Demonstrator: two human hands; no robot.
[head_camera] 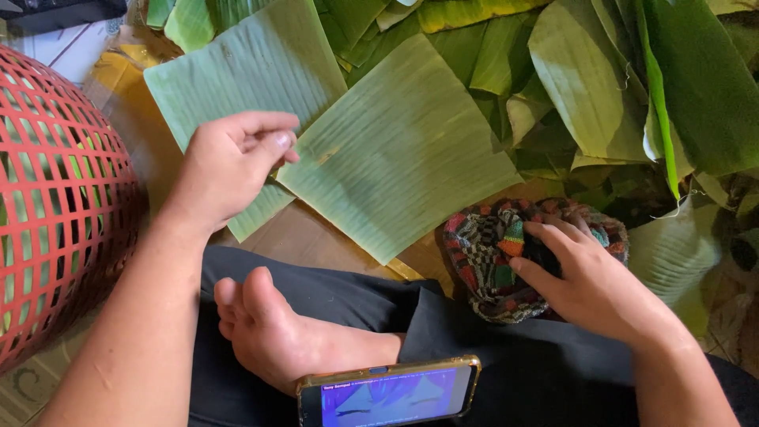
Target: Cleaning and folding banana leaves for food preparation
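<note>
While the left hand (229,162) pinches the near corner of a squarish banana leaf (399,150) set diamond-wise, corners toward and away from the person, the right hand (589,277) presses spread fingers into a multicoloured cloth (482,253) just beside it; brown floor (312,237), red basket (55,198) left.

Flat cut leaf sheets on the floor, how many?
2. One leaf sheet lies left, its edge at the left hand. The other leaf sheet lies centre, overlapping it. The leaf pile behind may hide more. The right hand rests on a patterned cloth.
</note>
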